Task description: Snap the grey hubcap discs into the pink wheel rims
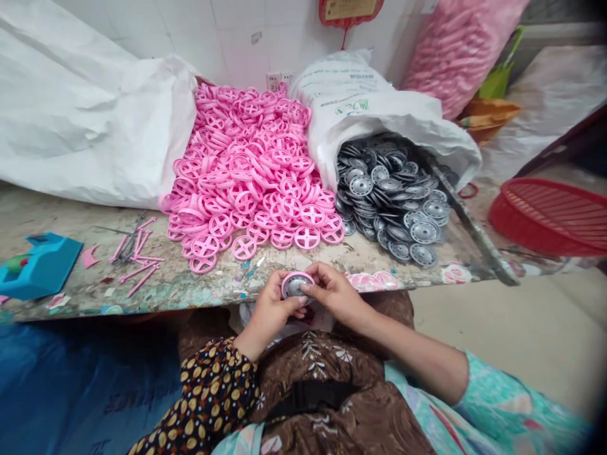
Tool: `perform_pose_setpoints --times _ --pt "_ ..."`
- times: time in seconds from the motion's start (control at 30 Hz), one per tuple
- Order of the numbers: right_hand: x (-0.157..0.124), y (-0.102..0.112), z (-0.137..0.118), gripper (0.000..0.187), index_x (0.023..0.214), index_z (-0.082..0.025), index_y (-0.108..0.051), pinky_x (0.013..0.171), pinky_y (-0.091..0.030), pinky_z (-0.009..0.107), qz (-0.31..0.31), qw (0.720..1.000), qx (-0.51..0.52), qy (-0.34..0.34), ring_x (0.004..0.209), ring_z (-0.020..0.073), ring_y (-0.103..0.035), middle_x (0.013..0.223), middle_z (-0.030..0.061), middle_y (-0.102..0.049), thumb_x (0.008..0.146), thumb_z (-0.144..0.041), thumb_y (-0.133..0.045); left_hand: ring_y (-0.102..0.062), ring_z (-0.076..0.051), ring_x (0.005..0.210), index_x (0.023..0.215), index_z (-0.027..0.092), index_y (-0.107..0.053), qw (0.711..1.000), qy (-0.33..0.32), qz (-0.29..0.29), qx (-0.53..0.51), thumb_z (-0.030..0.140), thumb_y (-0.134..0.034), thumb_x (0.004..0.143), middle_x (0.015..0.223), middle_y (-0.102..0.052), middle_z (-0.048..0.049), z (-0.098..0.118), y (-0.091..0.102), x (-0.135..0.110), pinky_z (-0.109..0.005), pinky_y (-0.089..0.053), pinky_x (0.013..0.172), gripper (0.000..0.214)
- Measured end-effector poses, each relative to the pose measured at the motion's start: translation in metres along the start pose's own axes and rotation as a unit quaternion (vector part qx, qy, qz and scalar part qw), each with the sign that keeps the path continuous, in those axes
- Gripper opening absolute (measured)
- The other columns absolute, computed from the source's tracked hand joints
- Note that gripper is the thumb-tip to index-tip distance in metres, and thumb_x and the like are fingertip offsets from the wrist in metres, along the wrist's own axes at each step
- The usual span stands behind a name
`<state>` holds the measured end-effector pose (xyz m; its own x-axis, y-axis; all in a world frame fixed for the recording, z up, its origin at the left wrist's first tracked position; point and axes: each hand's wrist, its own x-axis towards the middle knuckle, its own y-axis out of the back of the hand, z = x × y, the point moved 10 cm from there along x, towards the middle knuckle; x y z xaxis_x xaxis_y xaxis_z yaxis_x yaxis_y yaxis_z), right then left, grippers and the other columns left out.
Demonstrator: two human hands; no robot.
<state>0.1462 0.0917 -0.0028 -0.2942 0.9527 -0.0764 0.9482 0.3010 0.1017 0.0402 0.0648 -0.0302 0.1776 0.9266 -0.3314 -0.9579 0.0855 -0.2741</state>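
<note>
Both hands hold one small toy wheel (294, 284) just over the table's front edge, a grey disc seated in a pink rim. My left hand (272, 309) grips its left and lower side, fingers closed. The thumb of my right hand (336, 296) presses on the grey face while its fingers curl behind the rim. Beyond the hands a big heap of pink spoked wheel rims (251, 170) spreads over the table. Right of it, grey discs (393, 196) spill from the mouth of a white woven sack (360, 95).
Pink rods (141, 243) and a blue tape dispenser (42, 265) lie at the left. Another white sack (95, 120) stands behind them. A long flat bar (467, 221) leans from the sack's mouth over the front edge. A red basket (550, 215) sits at the right.
</note>
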Motion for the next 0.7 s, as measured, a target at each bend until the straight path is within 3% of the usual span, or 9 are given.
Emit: perform_pose_setpoints --times 0.1,0.23,0.3,0.37,0.43,0.47,0.5,0.6,0.7 --pt "-0.005 -0.008 0.011 0.020 0.084 -0.020 -0.049 0.063 -0.043 0.025 0.017 0.999 0.028 -0.003 0.067 0.0121 -0.050 0.073 -0.0031 -0.053 0.077 -0.034 -0.061 -0.054 -0.008 0.042 0.093 0.020 -0.047 0.999 -0.013 0.027 0.040 0.019 -0.072 0.062 0.065 -0.060 0.0060 -0.001 0.005 0.000 -0.020 -0.046 0.041 0.039" --pt "-0.011 -0.007 0.008 0.025 0.101 -0.021 -0.054 0.066 -0.047 0.030 -0.071 0.995 -0.074 0.015 0.072 0.0154 -0.054 0.083 0.0011 -0.057 0.084 -0.040 -0.053 -0.052 -0.008 0.041 0.093 0.020 -0.047 0.999 0.019 0.008 0.029 0.021 -0.070 0.063 0.064 -0.059 0.0055 -0.010 0.002 0.000 -0.020 -0.044 0.041 0.038" --pt "-0.012 0.034 -0.007 0.035 0.112 -0.023 -0.056 0.080 -0.047 0.039 -0.011 0.968 -0.237 0.076 0.089 0.0213 -0.055 0.098 0.0072 -0.058 0.084 -0.044 -0.053 -0.052 -0.008 0.043 0.096 0.020 -0.048 0.999 0.036 -0.016 0.031 0.023 -0.070 0.064 0.067 -0.059 0.0047 -0.015 0.003 0.000 -0.022 -0.046 0.044 0.039" --pt "-0.020 0.113 -0.027 0.046 0.120 -0.023 -0.056 0.095 -0.036 0.052 0.203 0.882 -0.412 0.108 0.115 0.0319 -0.043 0.121 0.0144 -0.050 0.082 -0.049 -0.054 -0.054 -0.010 0.049 0.098 0.021 -0.050 0.996 0.035 -0.046 0.074 0.023 -0.069 0.065 0.072 -0.061 0.0031 -0.019 0.008 -0.001 -0.023 -0.047 0.050 0.038" --pt "-0.036 0.191 -0.029 0.059 0.132 -0.024 -0.048 0.101 -0.023 0.061 0.381 0.772 -0.507 0.043 0.130 0.0394 -0.025 0.142 0.0151 -0.030 0.082 -0.055 -0.051 -0.059 -0.013 0.063 0.098 0.022 -0.056 0.982 0.008 -0.072 0.172 0.019 -0.067 0.065 0.080 -0.064 0.0006 -0.021 0.017 -0.004 -0.026 -0.049 0.060 0.035" --pt "-0.041 0.222 -0.021 0.064 0.137 -0.025 -0.041 0.100 -0.020 0.064 0.429 0.736 -0.523 -0.006 0.132 0.0414 -0.021 0.146 0.0150 -0.023 0.082 -0.058 -0.047 -0.060 -0.016 0.071 0.097 0.022 -0.059 0.969 -0.009 -0.081 0.232 0.017 -0.065 0.065 0.084 -0.066 -0.0007 -0.023 0.022 -0.005 -0.027 -0.049 0.067 0.034" --pt "-0.043 0.246 -0.009 0.069 0.142 -0.024 -0.035 0.099 -0.021 0.066 0.447 0.722 -0.526 -0.054 0.132 0.0427 -0.020 0.148 0.0157 -0.020 0.083 -0.060 -0.043 -0.061 -0.018 0.080 0.097 0.023 -0.061 0.952 -0.023 -0.087 0.292 0.015 -0.064 0.065 0.088 -0.067 -0.0019 -0.026 0.028 -0.006 -0.029 -0.048 0.074 0.033" --pt "-0.028 0.266 0.027 0.073 0.144 -0.023 -0.030 0.098 -0.025 0.064 0.386 0.749 -0.525 -0.117 0.132 0.0435 -0.022 0.149 0.0175 -0.018 0.084 -0.063 -0.037 -0.062 -0.024 0.093 0.100 0.026 -0.065 0.906 -0.036 -0.079 0.415 0.011 -0.057 0.068 0.092 -0.070 -0.0048 -0.044 0.048 -0.006 -0.033 -0.043 0.085 0.036" --pt "-0.011 0.232 0.036 0.075 0.144 -0.025 -0.029 0.100 -0.026 0.060 0.323 0.772 -0.541 -0.084 0.133 0.0421 -0.020 0.150 0.0159 -0.017 0.082 -0.065 -0.040 -0.064 -0.026 0.090 0.103 0.026 -0.067 0.887 -0.036 -0.038 0.459 0.008 -0.056 0.067 0.090 -0.071 -0.0080 -0.059 0.068 -0.001 -0.036 -0.042 0.087 0.042"
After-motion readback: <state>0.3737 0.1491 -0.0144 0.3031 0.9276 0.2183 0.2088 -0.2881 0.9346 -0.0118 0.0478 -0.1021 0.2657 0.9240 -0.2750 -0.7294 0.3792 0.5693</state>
